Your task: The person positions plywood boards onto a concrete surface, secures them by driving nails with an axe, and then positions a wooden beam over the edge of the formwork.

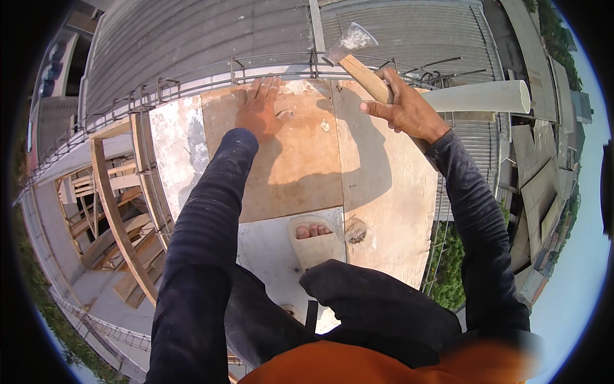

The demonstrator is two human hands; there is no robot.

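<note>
L hand [261, 114] flat on ply panel [294, 182], upper ctr of frame, thumb out; R hand [406, 107] wrapped round handle of hatchet [366, 78], upper R. Prob best: firm grip, L fingers outta blade path, mind rebar [313, 63].

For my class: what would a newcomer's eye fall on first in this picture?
Probably the hatchet, its wooden handle held in the right grip near the top, right of centre, with its pale, wide head over the grey corrugated roofs. Next might come the open-toed shoe on the boards near the centre, and the white pipe jutting out at upper right.
</note>
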